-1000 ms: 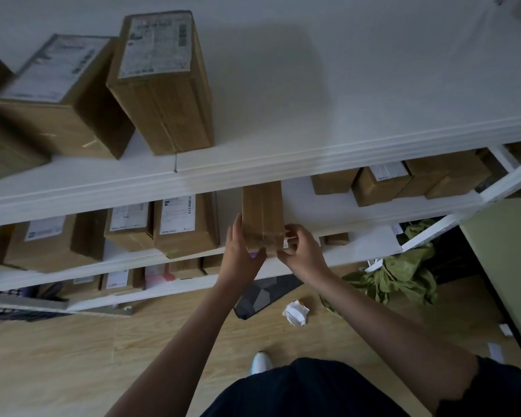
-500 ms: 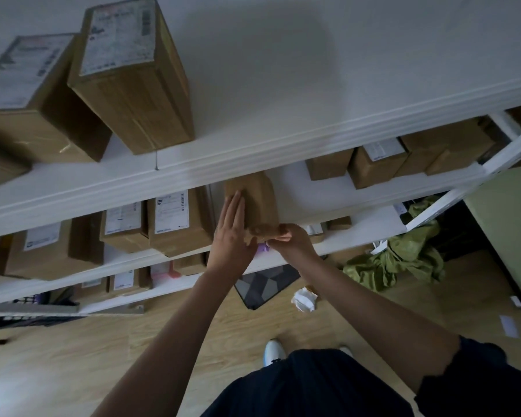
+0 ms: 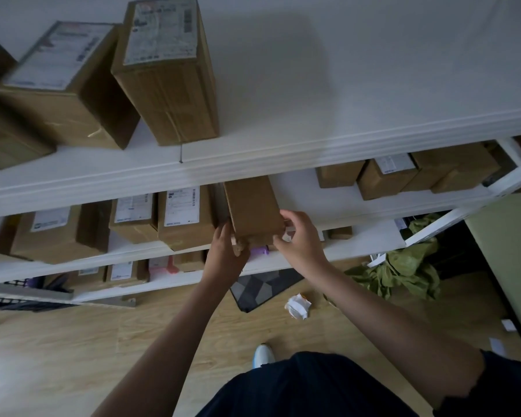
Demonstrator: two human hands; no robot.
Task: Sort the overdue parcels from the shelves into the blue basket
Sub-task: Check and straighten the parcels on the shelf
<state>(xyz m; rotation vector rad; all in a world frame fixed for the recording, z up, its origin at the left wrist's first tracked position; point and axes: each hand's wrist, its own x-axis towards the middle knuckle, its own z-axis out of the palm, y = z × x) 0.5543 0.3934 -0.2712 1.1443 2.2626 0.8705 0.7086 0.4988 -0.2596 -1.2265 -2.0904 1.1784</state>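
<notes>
A plain brown cardboard parcel stands on the second shelf, its near end sticking out over the shelf edge. My left hand grips its lower left corner from below. My right hand holds the near right end, fingers curled around the edge. Labelled parcels stand just to the left of it on the same shelf. No blue basket can be made out for sure; a dark crate edge shows at the lower left.
Two large labelled boxes sit on the top shelf. More small boxes stand at the right of the second shelf. On the wooden floor lie a patterned mat, crumpled paper and green cloth.
My left hand has dropped from lying flat against the parcel's side to gripping its lower corner. My right hand has shifted to the near right end. The parcel's near end has swung slightly.
</notes>
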